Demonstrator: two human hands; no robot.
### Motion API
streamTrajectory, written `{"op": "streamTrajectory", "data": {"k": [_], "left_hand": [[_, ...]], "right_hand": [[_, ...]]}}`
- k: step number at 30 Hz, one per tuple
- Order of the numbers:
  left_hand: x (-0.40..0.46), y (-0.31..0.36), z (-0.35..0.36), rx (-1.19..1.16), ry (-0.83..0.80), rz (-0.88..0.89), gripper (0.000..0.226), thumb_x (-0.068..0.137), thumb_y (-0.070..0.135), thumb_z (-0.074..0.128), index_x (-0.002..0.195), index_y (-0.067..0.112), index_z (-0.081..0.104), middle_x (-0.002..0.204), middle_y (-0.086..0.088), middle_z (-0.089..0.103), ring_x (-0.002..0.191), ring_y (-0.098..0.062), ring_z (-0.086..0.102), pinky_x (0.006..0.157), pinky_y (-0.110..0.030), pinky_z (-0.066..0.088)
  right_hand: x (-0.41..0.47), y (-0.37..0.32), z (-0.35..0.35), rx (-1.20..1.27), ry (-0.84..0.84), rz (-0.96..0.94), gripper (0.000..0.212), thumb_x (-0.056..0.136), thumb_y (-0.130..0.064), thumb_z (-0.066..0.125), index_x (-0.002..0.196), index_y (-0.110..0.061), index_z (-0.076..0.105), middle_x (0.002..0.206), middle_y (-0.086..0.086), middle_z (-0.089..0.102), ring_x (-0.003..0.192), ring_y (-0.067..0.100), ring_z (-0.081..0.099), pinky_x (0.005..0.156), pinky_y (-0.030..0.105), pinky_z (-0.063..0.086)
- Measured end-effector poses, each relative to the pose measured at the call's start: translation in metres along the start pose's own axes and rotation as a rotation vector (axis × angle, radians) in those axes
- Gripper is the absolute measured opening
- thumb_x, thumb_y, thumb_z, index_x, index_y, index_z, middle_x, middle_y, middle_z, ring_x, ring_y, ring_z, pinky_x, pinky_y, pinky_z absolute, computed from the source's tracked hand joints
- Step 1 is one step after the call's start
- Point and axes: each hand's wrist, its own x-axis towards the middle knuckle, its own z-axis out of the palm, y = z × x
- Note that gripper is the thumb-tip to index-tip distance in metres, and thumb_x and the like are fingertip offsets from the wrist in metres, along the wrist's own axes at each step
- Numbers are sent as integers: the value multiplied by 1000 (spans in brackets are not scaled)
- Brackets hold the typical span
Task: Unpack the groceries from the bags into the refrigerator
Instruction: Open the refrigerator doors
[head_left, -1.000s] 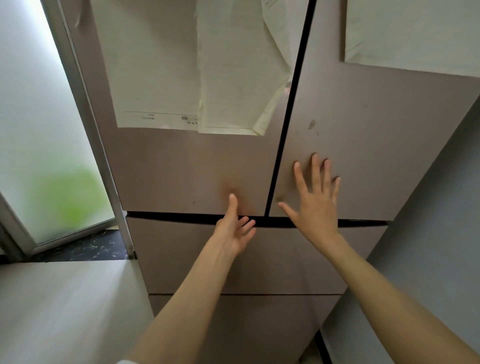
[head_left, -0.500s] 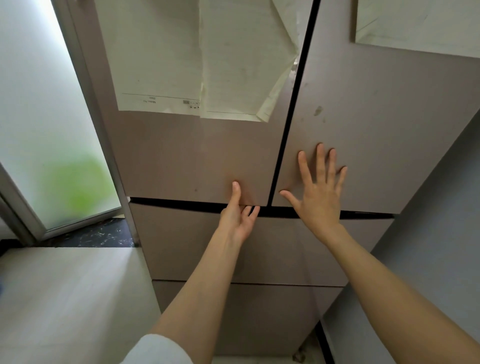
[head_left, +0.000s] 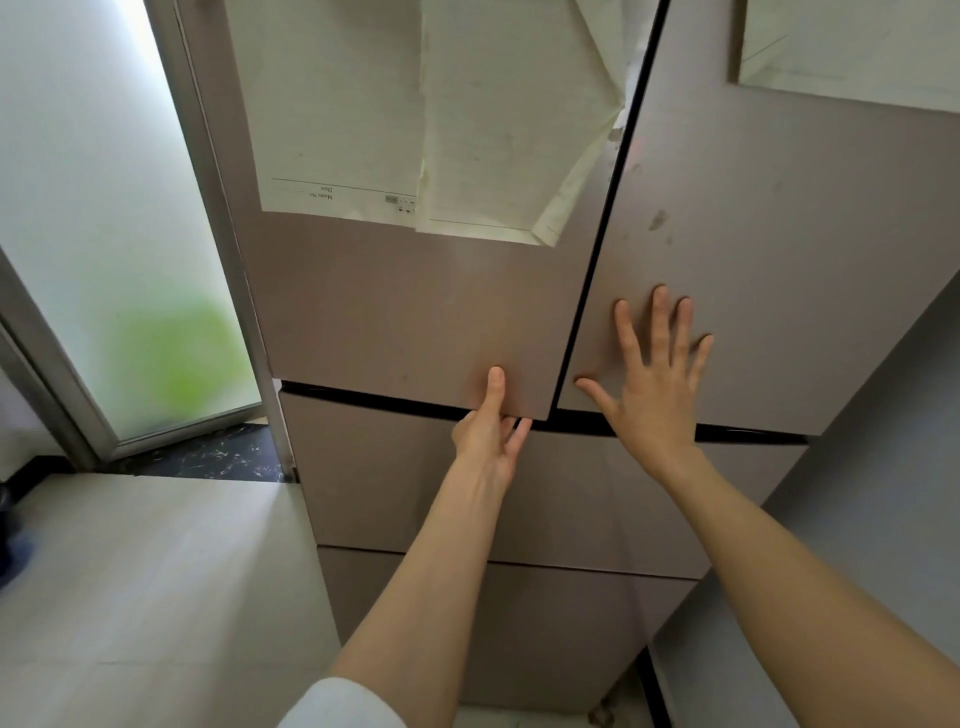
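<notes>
The right hand (head_left: 655, 395) is laid flat against the upper right door (head_left: 779, 249) of the refrigerator (head_left: 519, 499), its fingers (head_left: 660, 322) straight and spread wide, the thumb stretched out toward the dark seam between the two upper doors; nothing is gripped by it. The left hand (head_left: 491, 431) is set at the bottom edge of the upper left door (head_left: 405, 312): the thumb (head_left: 496, 387) is pressed upright on the door's face, while the other fingers are curled under the lower edge, into the dark gap above the drawer front (head_left: 415, 467), so the edge is pinched between thumb and fingers. That corner of the left door is seen standing slightly proud of the right door beside it. Sheets of paper (head_left: 415, 130) are stuck to the door well above the thumb. Compared with half a second ago, the left fingers are tucked deeper under the edge, and the door corner is now lifted out of line; the right hand is kept in the same flat, spread pose.
</notes>
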Motion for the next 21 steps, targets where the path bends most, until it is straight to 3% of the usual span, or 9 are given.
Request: {"op": "streamTrajectory", "data": {"k": [4,12,14,16,19,21], "left_hand": [[-17,0,-19,69,25,21,37,78,31,70,101,5,57,118,-14,61,104,-22,60,78,-32,53],[-48,12,-46,129,19,-10,36,78,32,69,97,6,54,129,-18,54,117,-29,54,86,-40,49],[-58,19,-57,134,-9,-40,35,78,31,69,97,6,54,124,-17,57,114,-29,55,90,-42,48],[-67,26,-65,102,-35,-67,32,80,28,68,98,5,53,114,-16,59,110,-29,56,95,-43,46],[-85,34,-73,113,-81,-87,41,83,27,66,112,3,50,111,-15,59,104,-26,57,90,-40,46],[-95,38,-82,138,-127,-89,47,83,24,65,121,4,47,115,-13,58,107,-24,54,91,-37,43]], "right_hand": [[0,-2,-4,51,-13,8,93,78,-47,66,149,-25,10,157,14,2,142,34,-5,108,64,3],[-5,-13,-25,119,-96,53,78,86,-38,60,149,-24,14,158,12,-1,143,36,-4,111,61,14],[-6,-30,-40,344,-138,138,67,93,-40,49,149,-21,18,158,11,-4,144,33,-7,116,51,10],[-8,-51,-52,724,-250,254,60,96,-44,38,149,-22,18,158,4,0,145,23,-2,118,42,7],[-19,-85,-69,1205,-420,478,58,99,-45,29,150,-25,12,157,-2,15,144,16,14,118,46,16],[-29,-102,-77,1286,-401,601,57,99,-42,29,149,-25,7,157,-2,14,144,19,15,117,48,18]]}}
